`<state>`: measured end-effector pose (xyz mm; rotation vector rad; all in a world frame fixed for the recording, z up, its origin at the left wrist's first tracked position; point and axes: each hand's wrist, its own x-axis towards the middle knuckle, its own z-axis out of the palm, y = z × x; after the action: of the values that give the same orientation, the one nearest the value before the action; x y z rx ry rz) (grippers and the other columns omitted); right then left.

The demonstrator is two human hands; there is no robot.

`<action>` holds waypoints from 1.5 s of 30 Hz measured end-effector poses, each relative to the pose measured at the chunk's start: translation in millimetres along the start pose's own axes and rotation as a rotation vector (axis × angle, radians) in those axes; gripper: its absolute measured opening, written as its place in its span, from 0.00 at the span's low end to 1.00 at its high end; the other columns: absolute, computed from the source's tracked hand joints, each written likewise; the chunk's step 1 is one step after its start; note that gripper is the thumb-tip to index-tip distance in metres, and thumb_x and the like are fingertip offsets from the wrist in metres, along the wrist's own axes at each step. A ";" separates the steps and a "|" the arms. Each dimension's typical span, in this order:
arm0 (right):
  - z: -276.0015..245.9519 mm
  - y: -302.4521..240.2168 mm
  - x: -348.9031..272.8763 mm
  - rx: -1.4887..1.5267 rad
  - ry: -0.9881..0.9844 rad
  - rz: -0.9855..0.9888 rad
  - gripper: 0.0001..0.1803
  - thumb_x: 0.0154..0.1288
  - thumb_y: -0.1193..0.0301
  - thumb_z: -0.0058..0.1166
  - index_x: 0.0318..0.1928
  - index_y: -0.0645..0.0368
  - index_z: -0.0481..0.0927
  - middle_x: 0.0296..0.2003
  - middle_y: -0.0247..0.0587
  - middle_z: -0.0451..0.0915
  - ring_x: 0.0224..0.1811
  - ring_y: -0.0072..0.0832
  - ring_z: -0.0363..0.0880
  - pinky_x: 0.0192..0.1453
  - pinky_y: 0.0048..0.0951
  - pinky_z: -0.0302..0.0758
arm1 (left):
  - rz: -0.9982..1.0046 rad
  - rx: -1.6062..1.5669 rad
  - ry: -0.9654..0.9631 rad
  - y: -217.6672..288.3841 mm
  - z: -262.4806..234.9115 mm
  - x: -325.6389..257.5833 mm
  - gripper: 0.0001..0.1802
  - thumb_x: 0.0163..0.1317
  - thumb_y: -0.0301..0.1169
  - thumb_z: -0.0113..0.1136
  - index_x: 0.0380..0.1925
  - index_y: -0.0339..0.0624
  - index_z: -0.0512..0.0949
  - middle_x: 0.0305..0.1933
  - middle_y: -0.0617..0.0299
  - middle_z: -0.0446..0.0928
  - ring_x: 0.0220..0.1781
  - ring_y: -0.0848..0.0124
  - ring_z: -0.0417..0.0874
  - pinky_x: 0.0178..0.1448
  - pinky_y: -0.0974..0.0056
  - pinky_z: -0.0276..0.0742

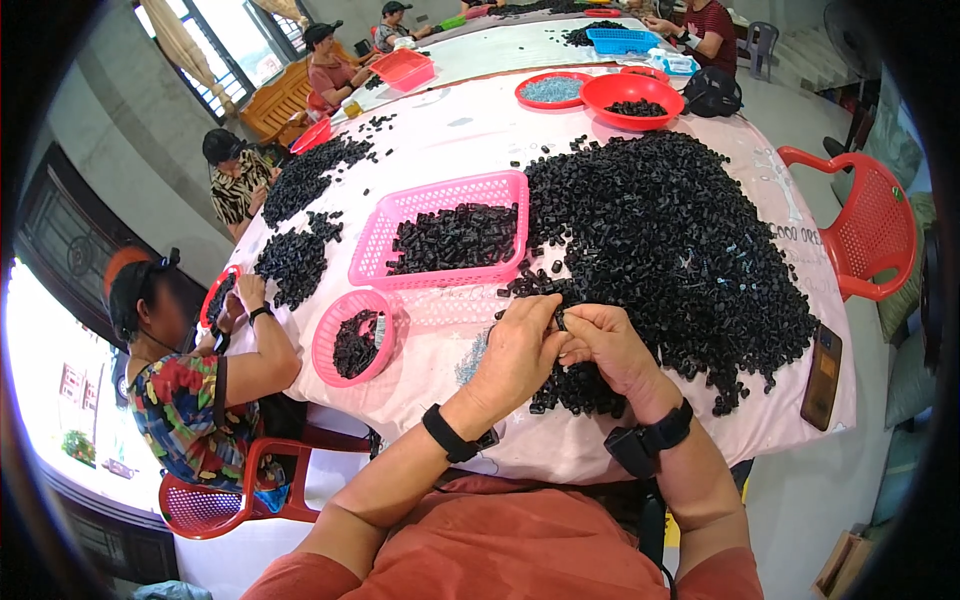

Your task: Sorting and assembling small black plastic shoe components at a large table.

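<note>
Both hands meet at the near edge of the big black pile [670, 240]: left hand [515, 355] and right hand [610, 345] pinch 1 small black piece [561, 321] between fingertips, right of the round pink basket [352, 345].

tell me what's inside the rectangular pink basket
The rectangular pink basket holds a heap of small black plastic parts, filling most of it; the near left corner is bare mesh. Whatever lies beneath the heap is covered and cannot be seen.
</note>
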<state>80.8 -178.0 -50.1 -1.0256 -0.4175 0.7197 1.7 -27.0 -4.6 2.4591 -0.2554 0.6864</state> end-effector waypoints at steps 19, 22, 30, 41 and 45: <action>3.1 3.1 1.9 -0.043 0.042 -0.040 0.10 0.74 0.70 0.54 0.43 0.63 0.85 0.31 0.30 0.84 0.29 0.13 0.81 0.34 0.16 0.80 | 0.031 0.073 0.052 0.9 9.0 -6.4 0.23 0.58 0.23 0.63 0.55 0.29 0.75 0.45 0.42 0.80 0.45 0.46 0.82 0.51 0.51 0.79; 3.3 4.8 2.6 -0.086 0.074 -0.051 0.10 0.74 0.70 0.54 0.43 0.63 0.85 0.31 0.30 0.84 0.28 0.13 0.81 0.33 0.16 0.79 | 0.035 0.097 0.052 4.1 10.6 -5.2 0.23 0.59 0.23 0.63 0.55 0.27 0.75 0.47 0.40 0.80 0.47 0.44 0.82 0.52 0.50 0.79; 6.8 13.2 4.9 -0.144 0.199 -0.117 0.10 0.74 0.70 0.55 0.42 0.64 0.86 0.30 0.30 0.84 0.27 0.13 0.80 0.31 0.17 0.78 | 0.012 0.153 0.026 5.2 13.9 -2.4 0.21 0.60 0.23 0.61 0.53 0.26 0.75 0.45 0.40 0.81 0.46 0.44 0.82 0.51 0.50 0.79; 12.2 -4.3 2.5 -0.106 0.219 -0.117 0.14 0.76 0.64 0.54 0.45 0.64 0.82 0.33 0.36 0.85 0.31 0.19 0.83 0.36 0.20 0.81 | -0.029 0.099 -0.116 -10.0 1.9 16.3 0.17 0.59 0.24 0.62 0.49 0.31 0.79 0.38 0.42 0.80 0.41 0.45 0.83 0.45 0.50 0.79; 13.4 -10.3 1.0 -0.205 0.276 -0.167 0.17 0.77 0.62 0.53 0.51 0.65 0.78 0.38 0.45 0.86 0.38 0.29 0.88 0.41 0.25 0.83 | -0.101 0.026 0.138 -40.2 -17.8 44.6 0.18 0.58 0.25 0.66 0.50 0.32 0.79 0.35 0.48 0.81 0.33 0.53 0.82 0.43 0.53 0.80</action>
<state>76.6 -172.2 -34.7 -1.2483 -0.3362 0.3831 45.1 14.8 12.5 2.4173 -0.0689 0.8158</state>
